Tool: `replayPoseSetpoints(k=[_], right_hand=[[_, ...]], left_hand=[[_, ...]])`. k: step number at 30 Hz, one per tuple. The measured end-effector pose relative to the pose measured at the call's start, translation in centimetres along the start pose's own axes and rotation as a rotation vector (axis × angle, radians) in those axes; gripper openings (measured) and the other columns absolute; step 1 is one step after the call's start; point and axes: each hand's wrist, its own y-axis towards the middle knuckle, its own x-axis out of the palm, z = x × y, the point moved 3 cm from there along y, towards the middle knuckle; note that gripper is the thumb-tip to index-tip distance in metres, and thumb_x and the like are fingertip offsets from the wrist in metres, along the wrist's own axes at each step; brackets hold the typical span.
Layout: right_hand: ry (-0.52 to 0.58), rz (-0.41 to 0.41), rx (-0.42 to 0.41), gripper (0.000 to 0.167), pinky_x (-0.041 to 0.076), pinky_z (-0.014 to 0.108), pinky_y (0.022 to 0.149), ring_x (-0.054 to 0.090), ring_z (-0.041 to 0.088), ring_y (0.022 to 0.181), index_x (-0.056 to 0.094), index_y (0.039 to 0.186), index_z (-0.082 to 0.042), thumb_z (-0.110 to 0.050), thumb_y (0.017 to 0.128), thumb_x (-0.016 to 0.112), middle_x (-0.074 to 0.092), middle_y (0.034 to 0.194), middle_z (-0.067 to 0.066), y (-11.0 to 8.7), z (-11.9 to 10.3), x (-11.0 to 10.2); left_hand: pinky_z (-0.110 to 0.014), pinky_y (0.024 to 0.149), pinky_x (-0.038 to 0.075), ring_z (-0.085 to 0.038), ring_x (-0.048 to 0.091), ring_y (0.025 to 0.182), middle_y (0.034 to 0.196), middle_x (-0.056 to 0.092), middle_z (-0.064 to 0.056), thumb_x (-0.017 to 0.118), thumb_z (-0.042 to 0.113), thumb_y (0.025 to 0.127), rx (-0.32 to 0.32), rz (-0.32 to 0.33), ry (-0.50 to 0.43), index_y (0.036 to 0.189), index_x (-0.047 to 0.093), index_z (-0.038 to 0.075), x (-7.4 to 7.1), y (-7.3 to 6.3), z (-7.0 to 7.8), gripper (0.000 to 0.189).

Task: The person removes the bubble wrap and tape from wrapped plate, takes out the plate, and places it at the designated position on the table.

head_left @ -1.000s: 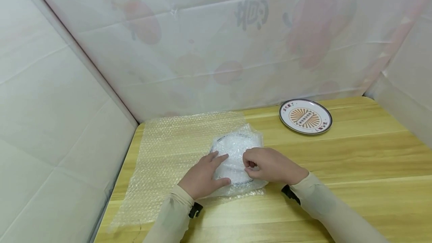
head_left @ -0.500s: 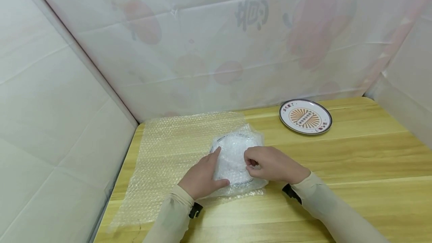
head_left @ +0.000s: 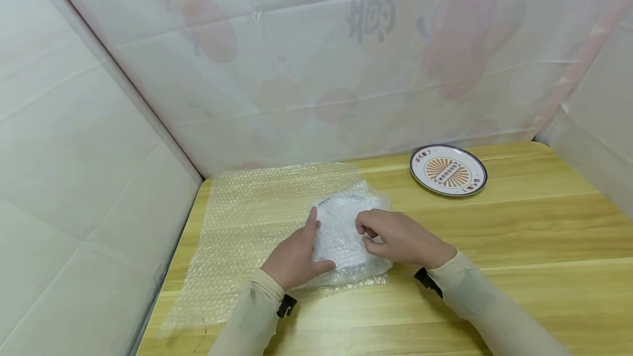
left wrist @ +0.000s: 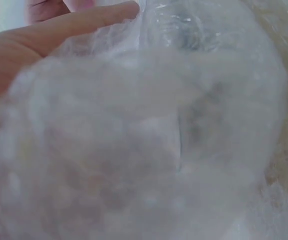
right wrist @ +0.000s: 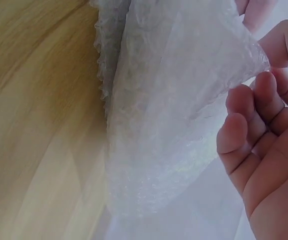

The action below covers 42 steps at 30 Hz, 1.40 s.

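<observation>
The bundle (head_left: 341, 242) lay between the left hand (head_left: 294, 257), fingers extended against it, and the right hand (head_left: 399, 238), which pinched its film corner (right wrist: 254, 59). It was judged soft and slippery outside, probably stiff and fragile within; opposite edges likely offered the safest hold.

Booth-like workstation, probably a recording setup; type of building cannot be told. Basis: pale back screen of creased sheeting (head_left: 296, 70) with faded reddish print stands along the far edge of a yellow wood-grain tabletop (head_left: 524, 229); a plain off-white left screen (head_left: 74, 180) and an off-white right screen (head_left: 605, 125) flank the side edges. A clear plastic bubble-wrap sheet (head_left: 247, 218) spreads from the surface's far left corner along the left edge. Small black devices (head_left: 287, 306) sit at both beige sleeve cuffs (head_left: 267, 285).
</observation>
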Motion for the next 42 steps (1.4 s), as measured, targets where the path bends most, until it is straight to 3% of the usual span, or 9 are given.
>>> replayPoseSetpoints(k=[6, 10, 13, 21, 24, 30, 35, 39, 42], right_hand=[[-0.048, 0.038, -0.128, 0.015, 0.047, 0.021, 0.066, 0.05, 0.004, 0.075, 0.068, 0.104, -0.018, -0.008, 0.095, 0.062, 0.056, 0.09, -0.014, 0.0, -0.2, 0.0], [-0.118, 0.101, -0.233, 0.028, 0.044, 0.017, 0.062, 0.043, 0.001, 0.072, 0.074, 0.115, -0.015, -0.003, 0.093, 0.061, 0.054, 0.089, -0.012, -0.1, -0.3, 0.0], [-0.144, 0.129, -0.258, 0.031, 0.043, 0.017, 0.061, 0.042, 0.0, 0.071, 0.075, 0.119, -0.013, -0.002, 0.093, 0.061, 0.054, 0.088, -0.011, -0.2, -0.4, -0.1], [-0.107, 0.103, -0.155, 0.027, 0.047, 0.02, 0.065, 0.048, 0.001, 0.072, 0.074, 0.118, -0.012, -0.007, 0.097, 0.06, 0.067, 0.097, -0.005, -0.2, -0.6, -0.8], [-0.124, 0.167, -0.137, 0.024, 0.045, 0.019, 0.061, 0.046, -0.002, 0.068, 0.076, 0.114, -0.013, -0.008, 0.093, 0.064, 0.063, 0.085, -0.011, -0.3, -0.7, -1.3], [-0.224, 0.379, -0.101, 0.016, 0.037, 0.015, 0.05, 0.038, -0.008, 0.055, 0.079, 0.095, -0.016, -0.007, 0.087, 0.068, 0.058, 0.066, -0.018, -0.6, -1.2, -2.7], [-0.312, 0.536, 0.009, 0.016, 0.03, 0.016, 0.043, 0.034, -0.006, 0.049, 0.079, 0.089, -0.016, -0.006, 0.085, 0.067, 0.054, 0.058, -0.016, -1.2, -2.1, -4.3], [-0.318, 0.569, 0.093, 0.015, 0.026, 0.018, 0.042, 0.031, -0.005, 0.047, 0.076, 0.081, -0.019, -0.008, 0.086, 0.068, 0.043, 0.052, -0.018, -1.7, -2.8, -5.3], [-0.31, 0.559, 0.101, 0.014, 0.024, 0.019, 0.042, 0.029, -0.005, 0.048, 0.072, 0.077, -0.02, -0.009, 0.086, 0.069, 0.038, 0.052, -0.02, -1.8, -3.2, -5.6]], left_hand=[[-0.05, 0.113, 0.044, -0.036, 0.044, 0.145, 0.16, 0.043, -0.018, 0.076, 0.042, 0.093, 0.06, -0.034, 0.074, 0.155, 0.049, 0.014, 0.0, -0.2, 0.3, 0.073], [-0.052, 0.111, 0.046, -0.037, 0.043, 0.146, 0.16, 0.042, -0.019, 0.074, 0.043, 0.094, 0.058, -0.043, 0.089, 0.152, 0.054, 0.016, 0.0, -0.3, 0.4, 0.067], [-0.052, 0.111, 0.046, -0.036, 0.043, 0.146, 0.16, 0.042, -0.019, 0.074, 0.043, 0.095, 0.053, -0.045, 0.096, 0.152, 0.054, 0.016, 0.0, -0.3, 0.4, 0.066], [-0.051, 0.111, 0.046, -0.037, 0.043, 0.146, 0.159, 0.043, -0.02, 0.073, 0.042, 0.095, 0.055, -0.039, 0.107, 0.151, 0.055, 0.015, 0.1, -0.3, 0.4, 0.065], [-0.051, 0.111, 0.046, -0.037, 0.043, 0.146, 0.159, 0.043, -0.02, 0.073, 0.043, 0.095, 0.056, -0.037, 0.111, 0.151, 0.055, 0.015, 0.2, -0.2, 0.4, 0.065], [-0.051, 0.111, 0.046, -0.037, 0.042, 0.146, 0.159, 0.043, -0.02, 0.073, 0.043, 0.095, 0.05, -0.038, 0.114, 0.151, 0.055, 0.015, 0.3, -0.2, 0.4, 0.065], [-0.052, 0.11, 0.047, -0.037, 0.041, 0.147, 0.16, 0.042, -0.019, 0.073, 0.043, 0.095, 0.042, -0.044, 0.107, 0.151, 0.054, 0.015, 0.3, -0.3, 0.4, 0.066], [-0.052, 0.109, 0.047, -0.037, 0.041, 0.147, 0.16, 0.042, -0.018, 0.072, 0.044, 0.095, 0.044, -0.041, 0.105, 0.151, 0.054, 0.016, 0.3, -0.4, 0.4, 0.066], [-0.052, 0.109, 0.047, -0.037, 0.041, 0.147, 0.16, 0.042, -0.018, 0.072, 0.044, 0.095, 0.045, -0.036, 0.103, 0.152, 0.054, 0.016, 0.3, -0.4, 0.4, 0.066]])
